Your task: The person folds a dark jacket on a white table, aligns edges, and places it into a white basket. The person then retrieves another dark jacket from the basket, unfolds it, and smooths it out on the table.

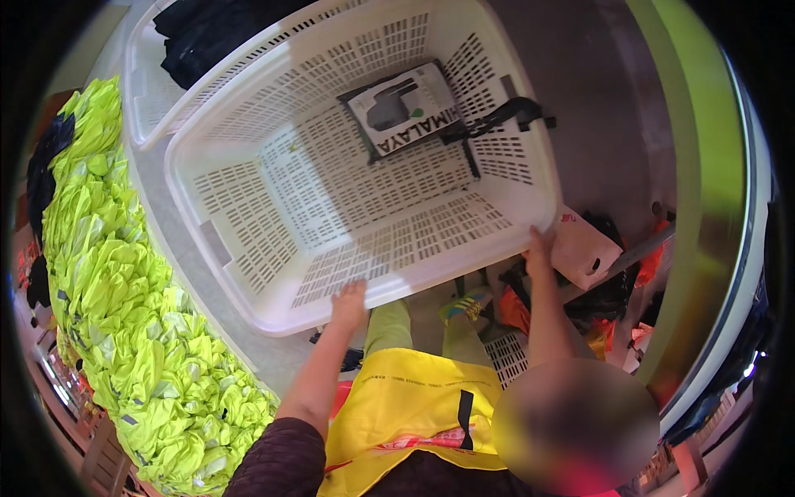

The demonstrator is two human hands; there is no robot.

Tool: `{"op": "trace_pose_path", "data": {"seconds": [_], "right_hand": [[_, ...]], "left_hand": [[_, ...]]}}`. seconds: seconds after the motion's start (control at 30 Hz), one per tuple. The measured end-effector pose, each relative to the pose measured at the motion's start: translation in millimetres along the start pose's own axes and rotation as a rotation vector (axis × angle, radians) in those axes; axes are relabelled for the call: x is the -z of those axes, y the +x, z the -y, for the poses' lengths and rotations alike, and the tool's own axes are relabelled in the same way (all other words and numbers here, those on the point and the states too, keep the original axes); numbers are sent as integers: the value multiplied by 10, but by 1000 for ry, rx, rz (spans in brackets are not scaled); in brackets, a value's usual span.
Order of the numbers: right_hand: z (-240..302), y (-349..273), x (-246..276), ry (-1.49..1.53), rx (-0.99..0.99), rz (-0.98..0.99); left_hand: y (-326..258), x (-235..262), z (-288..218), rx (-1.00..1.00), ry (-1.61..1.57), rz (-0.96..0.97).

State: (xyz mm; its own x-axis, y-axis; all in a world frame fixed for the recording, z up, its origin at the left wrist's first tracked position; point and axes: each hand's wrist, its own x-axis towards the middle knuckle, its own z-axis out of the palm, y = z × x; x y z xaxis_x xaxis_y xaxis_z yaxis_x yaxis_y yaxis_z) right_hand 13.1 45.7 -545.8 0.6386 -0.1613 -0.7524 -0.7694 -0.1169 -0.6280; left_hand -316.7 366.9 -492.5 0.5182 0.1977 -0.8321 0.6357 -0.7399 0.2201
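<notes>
A large white plastic basket [273, 319] with slotted walls stands before me, tilted in view. My left hand [349, 305] is closed over its near rim, left of the middle. Near the right corner, my right hand [538, 251] grips the same rim, with part of its fingers hidden. Inside the basket, toward the far right, lies a flat white and black package [402, 112] with a dark picture on it. A black strap [501, 118] is tied through the basket's right wall and over its rim.
Bright yellow-green garments [141, 315] are heaped along the left. Beyond the basket stands another white basket [145, 83] with dark cloth [219, 37] in it. A white carton [584, 253] sits by the right corner, near orange and black bags. A yellow-green curved edge [704, 207] bounds the right.
</notes>
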Motion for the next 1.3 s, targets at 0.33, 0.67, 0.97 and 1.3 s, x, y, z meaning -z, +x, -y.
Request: {"op": "trace_pose_path", "data": {"seconds": [0.33,0.67,0.97,1.3], "right_hand": [[-582,-821,-1193,-220,-155,321],[-444,-1856,-459,-775,363,379],[-1109,-4047,1815,-319,-136,-334],[-3115,-5327,2016,-154,-508,-97]], "left_hand": [[-237,81,1201,351,78,125],[-159,1043,-51,-284,221,182],[-1232,2081,-2321,-1067,793,139],[-3847,738,-4635,-1906,456,191]]}}
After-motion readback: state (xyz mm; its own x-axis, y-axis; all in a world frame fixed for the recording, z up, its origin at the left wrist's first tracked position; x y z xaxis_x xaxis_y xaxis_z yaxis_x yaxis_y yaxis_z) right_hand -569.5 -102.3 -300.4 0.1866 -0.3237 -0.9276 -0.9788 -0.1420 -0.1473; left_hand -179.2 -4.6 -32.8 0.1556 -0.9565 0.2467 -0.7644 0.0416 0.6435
